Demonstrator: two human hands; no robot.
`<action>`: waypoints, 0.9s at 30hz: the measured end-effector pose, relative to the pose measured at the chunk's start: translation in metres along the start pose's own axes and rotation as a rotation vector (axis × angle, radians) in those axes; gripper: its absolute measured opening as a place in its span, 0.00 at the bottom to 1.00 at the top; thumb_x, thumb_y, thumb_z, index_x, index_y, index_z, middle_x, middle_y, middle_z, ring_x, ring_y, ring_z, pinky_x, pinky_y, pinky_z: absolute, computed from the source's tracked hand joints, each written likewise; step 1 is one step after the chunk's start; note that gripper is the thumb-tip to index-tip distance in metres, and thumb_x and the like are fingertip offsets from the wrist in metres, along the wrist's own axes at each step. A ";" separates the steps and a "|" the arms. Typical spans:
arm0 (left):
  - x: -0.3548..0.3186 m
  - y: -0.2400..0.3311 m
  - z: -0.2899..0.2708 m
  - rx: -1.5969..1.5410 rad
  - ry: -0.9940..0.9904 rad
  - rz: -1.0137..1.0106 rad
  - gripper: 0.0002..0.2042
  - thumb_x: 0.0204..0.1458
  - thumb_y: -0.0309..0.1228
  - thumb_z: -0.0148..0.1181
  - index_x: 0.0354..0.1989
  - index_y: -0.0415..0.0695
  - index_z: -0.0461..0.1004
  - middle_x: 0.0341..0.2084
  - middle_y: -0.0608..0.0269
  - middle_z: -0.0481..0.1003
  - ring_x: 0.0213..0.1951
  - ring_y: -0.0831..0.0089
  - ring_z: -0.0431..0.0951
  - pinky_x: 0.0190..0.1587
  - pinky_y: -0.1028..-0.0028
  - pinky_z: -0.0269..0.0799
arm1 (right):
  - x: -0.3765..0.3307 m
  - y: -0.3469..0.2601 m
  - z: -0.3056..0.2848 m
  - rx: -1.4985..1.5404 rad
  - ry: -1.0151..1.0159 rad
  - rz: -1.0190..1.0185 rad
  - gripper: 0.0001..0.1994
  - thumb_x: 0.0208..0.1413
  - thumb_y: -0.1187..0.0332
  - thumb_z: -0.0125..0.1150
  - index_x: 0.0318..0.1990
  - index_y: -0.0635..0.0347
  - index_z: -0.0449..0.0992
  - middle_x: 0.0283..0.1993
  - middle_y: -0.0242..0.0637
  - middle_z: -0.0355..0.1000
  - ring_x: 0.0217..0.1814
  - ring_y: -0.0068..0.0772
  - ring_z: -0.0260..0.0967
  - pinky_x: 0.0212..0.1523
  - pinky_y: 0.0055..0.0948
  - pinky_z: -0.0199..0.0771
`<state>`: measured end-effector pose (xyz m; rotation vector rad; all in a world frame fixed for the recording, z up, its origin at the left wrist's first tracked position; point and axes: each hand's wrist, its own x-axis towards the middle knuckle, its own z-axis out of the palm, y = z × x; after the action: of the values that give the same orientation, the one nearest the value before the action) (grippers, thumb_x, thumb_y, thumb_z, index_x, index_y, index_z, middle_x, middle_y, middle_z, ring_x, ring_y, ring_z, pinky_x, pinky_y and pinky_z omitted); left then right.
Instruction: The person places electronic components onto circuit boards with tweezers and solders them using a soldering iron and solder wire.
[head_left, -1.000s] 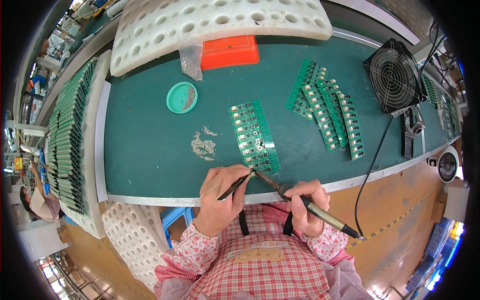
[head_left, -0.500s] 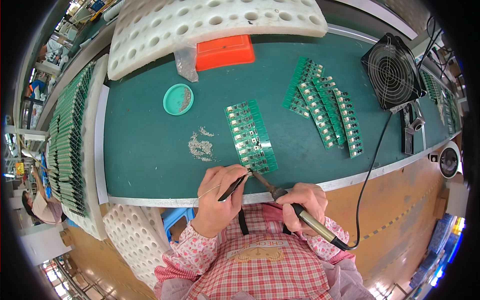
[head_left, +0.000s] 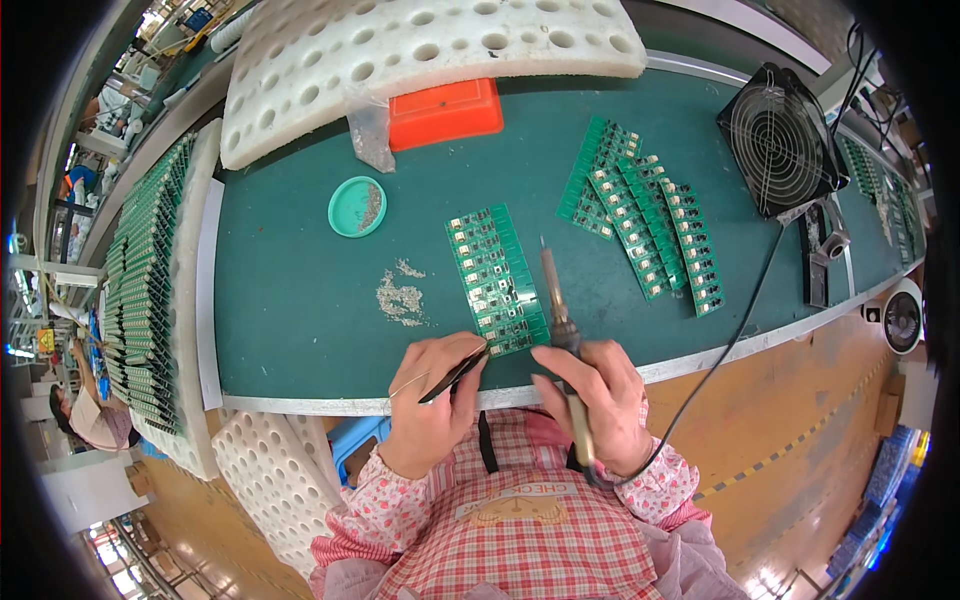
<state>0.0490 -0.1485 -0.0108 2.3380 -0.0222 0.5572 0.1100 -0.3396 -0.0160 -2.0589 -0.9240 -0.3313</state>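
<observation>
My left hand (head_left: pixel 425 415) pinches black tweezers (head_left: pixel 456 378), whose tip reaches the near left corner of a green circuit board panel (head_left: pixel 490 268). A thin wire (head_left: pixel 407 383), which looks like solder, also passes through that hand. In my right hand (head_left: pixel 608 405) is a soldering iron (head_left: pixel 563 328), its tip raised and pointing away from me, to the right of the panel and apart from it. Left of the panel lies a scatter of tiny parts (head_left: pixel 400 297). More of them sit in a round turquoise lid (head_left: pixel 347 212).
Several circuit board strips (head_left: pixel 690 245) overlap at the right, near a black fan (head_left: pixel 780 140) on a stand. A red box (head_left: pixel 445 112), a plastic bag (head_left: pixel 371 135) and white perforated foam (head_left: pixel 425 45) stand at the back. Rows of boards (head_left: pixel 145 290) fill the left side.
The soldering iron has come off the panel's near edge and swung upright, its tip now pointing away from me. My left hand has barely moved and keeps the tweezers.
</observation>
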 end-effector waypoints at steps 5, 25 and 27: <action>-0.009 -0.005 -0.013 0.008 0.043 -0.040 0.10 0.50 0.16 0.63 0.41 0.39 0.76 0.38 0.56 0.80 0.39 0.59 0.79 0.43 0.67 0.74 | 0.016 -0.002 0.012 -0.098 -0.085 0.047 0.26 0.48 0.75 0.69 0.58 0.51 0.74 0.41 0.36 0.67 0.39 0.38 0.69 0.39 0.37 0.70; -0.009 -0.029 -0.021 0.112 0.131 -0.152 0.05 0.52 0.19 0.63 0.37 0.39 0.78 0.38 0.61 0.81 0.38 0.62 0.77 0.44 0.68 0.69 | 0.015 0.007 0.015 -0.003 0.072 0.077 0.22 0.46 0.79 0.71 0.51 0.61 0.75 0.36 0.43 0.71 0.32 0.42 0.70 0.32 0.35 0.73; -0.008 -0.029 -0.020 0.108 0.135 -0.133 0.05 0.52 0.19 0.63 0.37 0.39 0.77 0.38 0.61 0.81 0.37 0.62 0.77 0.43 0.68 0.68 | 0.015 0.007 0.014 0.003 0.065 0.067 0.22 0.46 0.80 0.70 0.51 0.62 0.75 0.36 0.43 0.72 0.32 0.41 0.70 0.31 0.35 0.73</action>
<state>0.0391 -0.1151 -0.0196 2.3793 0.2300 0.6618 0.1243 -0.3240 -0.0213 -2.0593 -0.8138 -0.3582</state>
